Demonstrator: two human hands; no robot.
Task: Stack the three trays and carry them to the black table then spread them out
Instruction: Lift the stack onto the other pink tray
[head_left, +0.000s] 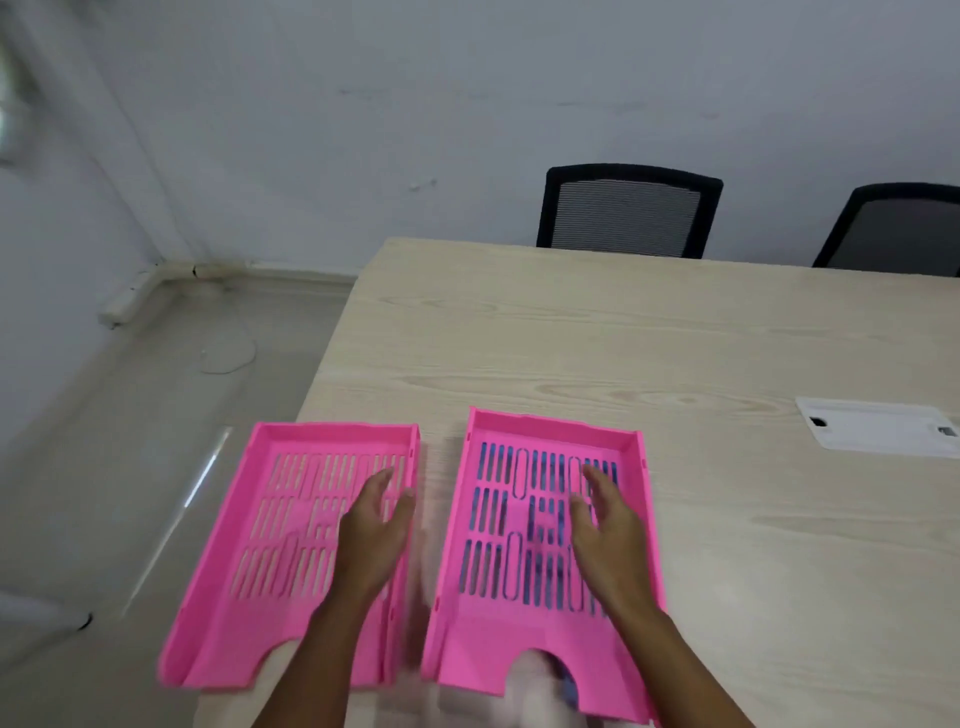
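Two pink slotted trays lie side by side on a light wooden table (623, 338). The left tray (249, 571) juts past the table's left edge. Its slots show the pale surface below. The right tray (524, 525) sits higher and shows dark blue through its slots; what lies under it is hidden. My left hand (374, 535) hovers over the right side of the left tray, fingers apart, thumb near that tray's right wall. My right hand (608, 535) is spread over the right half of the right tray. Neither hand holds anything.
Two black mesh chairs (628, 210) (898, 228) stand at the table's far side. A flat white object (878, 426) lies near the right edge of the view. Grey floor (130, 467) lies to the left, with a pale wall behind.
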